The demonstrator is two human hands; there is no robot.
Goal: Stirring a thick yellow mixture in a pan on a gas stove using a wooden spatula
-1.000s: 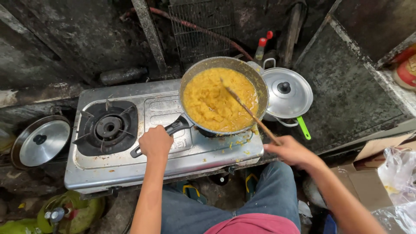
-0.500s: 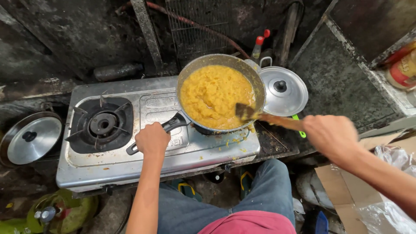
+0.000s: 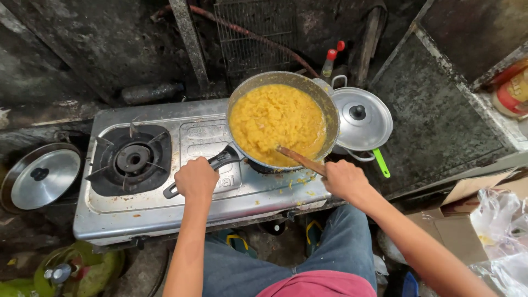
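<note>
While the left hand [image 3: 196,179] grips the pan handle [image 3: 212,165], the right hand [image 3: 344,180] holds a wooden spatula [image 3: 300,159] near 2 red-capped bottles [image 3: 330,61].

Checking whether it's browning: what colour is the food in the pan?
Bright yellow throughout, no brown patches visible; the food in the pan shows best in the head view.

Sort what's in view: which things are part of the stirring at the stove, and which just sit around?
In use: left hand on pan handle; pan of yellow mash; right hand holding wooden spoon; stove.

Idle: lidded pot, loose lid, red-capped bottles, plastic bag.
</note>
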